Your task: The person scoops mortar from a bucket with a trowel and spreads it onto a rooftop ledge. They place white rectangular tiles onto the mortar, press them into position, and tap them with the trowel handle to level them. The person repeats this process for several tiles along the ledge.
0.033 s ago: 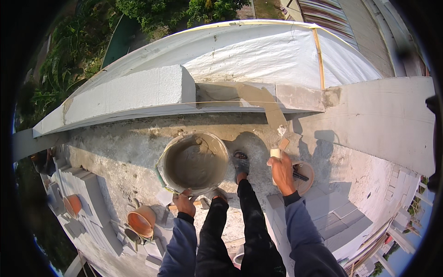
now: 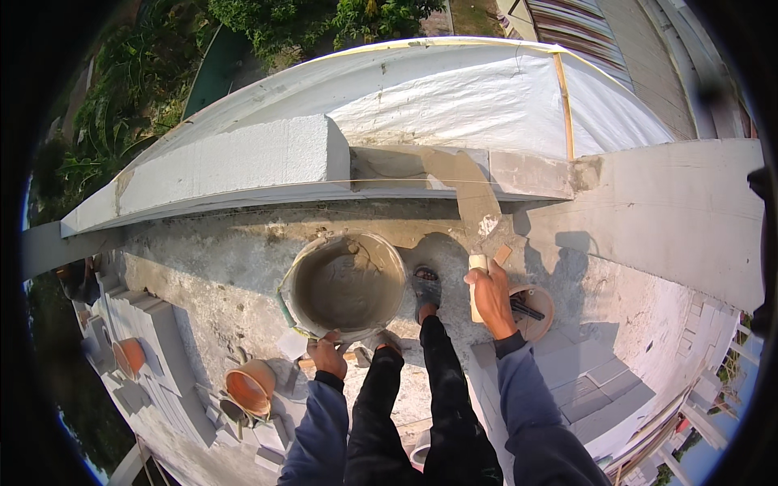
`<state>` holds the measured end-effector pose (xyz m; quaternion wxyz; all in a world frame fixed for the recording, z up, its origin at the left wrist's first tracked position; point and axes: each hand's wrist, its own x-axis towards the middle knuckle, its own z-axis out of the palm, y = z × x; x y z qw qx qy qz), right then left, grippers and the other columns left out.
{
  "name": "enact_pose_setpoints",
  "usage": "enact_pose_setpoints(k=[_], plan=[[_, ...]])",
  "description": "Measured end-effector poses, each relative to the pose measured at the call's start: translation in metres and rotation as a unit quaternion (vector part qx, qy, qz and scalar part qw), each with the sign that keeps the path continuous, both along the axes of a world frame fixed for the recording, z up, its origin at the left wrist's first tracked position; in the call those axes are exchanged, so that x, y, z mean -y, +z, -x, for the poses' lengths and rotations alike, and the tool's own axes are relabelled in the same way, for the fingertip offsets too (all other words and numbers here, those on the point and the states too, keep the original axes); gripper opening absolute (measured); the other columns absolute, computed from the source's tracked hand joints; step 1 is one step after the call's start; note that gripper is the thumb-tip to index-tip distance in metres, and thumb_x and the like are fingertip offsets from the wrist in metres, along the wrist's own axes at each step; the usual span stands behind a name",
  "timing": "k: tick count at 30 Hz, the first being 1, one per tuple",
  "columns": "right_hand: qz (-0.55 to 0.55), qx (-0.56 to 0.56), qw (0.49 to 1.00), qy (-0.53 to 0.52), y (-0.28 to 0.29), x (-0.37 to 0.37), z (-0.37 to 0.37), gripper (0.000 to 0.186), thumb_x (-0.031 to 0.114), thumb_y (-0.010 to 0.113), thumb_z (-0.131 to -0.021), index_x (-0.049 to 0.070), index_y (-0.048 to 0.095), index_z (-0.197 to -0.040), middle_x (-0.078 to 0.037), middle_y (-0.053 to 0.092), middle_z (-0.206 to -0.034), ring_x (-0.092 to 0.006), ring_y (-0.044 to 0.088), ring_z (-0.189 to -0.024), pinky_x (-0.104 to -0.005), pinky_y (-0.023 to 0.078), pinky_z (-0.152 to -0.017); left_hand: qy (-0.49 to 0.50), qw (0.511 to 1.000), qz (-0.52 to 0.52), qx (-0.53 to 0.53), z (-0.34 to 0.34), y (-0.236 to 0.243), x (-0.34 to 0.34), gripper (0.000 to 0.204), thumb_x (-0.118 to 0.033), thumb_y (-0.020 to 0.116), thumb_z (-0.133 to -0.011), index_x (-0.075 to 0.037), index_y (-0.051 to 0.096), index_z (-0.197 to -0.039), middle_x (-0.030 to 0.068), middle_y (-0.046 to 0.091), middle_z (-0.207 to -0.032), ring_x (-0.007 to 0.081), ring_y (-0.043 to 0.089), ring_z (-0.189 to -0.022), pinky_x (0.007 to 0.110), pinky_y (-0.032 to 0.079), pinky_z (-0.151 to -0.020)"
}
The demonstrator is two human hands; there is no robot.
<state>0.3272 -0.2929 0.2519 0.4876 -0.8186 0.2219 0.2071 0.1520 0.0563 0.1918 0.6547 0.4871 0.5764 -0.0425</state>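
Note:
My right hand (image 2: 490, 300) is closed around the pale handle of a trowel (image 2: 480, 202). The trowel's long, mortar-coloured blade points away from me and overlaps the top edge of the low block wall (image 2: 531, 172). A grey bucket (image 2: 389, 321) of wet mortar (image 2: 340, 287) stands left of my feet. My left hand (image 2: 327, 356) grips the bucket's near rim, with the fingers partly hidden. Grey mortar is spread on the wall's top, right of a large white block (image 2: 243, 158).
A taut string (image 2: 389, 181) runs along the wall, with white sheeting (image 2: 454, 97) behind it. An orange bucket (image 2: 250, 387) and stacked grey blocks (image 2: 158, 340) lie to the left. At right, a tub (image 2: 535, 324) holding tools stands by more blocks (image 2: 592, 389).
The trowel's handle and my right hand have shifted slightly left, turning the blade a little. My left hand keeps its grip on the bucket.

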Motion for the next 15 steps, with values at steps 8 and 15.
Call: enact_pose_setpoints(k=[8,15], plan=[[-0.343,-0.131,0.919,-0.142,0.007,-0.151,-0.056,0.044,0.046,0.063,-0.103,0.002,0.058,-0.099,-0.011,0.063,-0.073,-0.0233,0.066,-0.053,-0.04,0.056,-0.044,-0.073,0.994,-0.048,0.066,0.023,-0.02,-0.003,0.038,-0.005,0.066,-0.084,-0.01,0.054,-0.12,0.0097,0.064,-0.114,0.0274,0.063,-0.103,0.05,0.059,-0.085],[0.12,0.039,0.975,0.184,0.009,-0.123,-0.06,0.044,0.029,0.063,-0.1,-0.014,0.06,-0.107,-0.04,0.07,-0.096,-0.0533,0.072,-0.094,-0.0562,0.059,-0.086,0.05,0.997,0.047,0.034,0.008,-0.012,-0.006,0.038,0.001,0.064,-0.084,-0.008,0.056,-0.121,0.0099,0.064,-0.113,0.0297,0.064,-0.105,0.058,0.059,-0.091]])
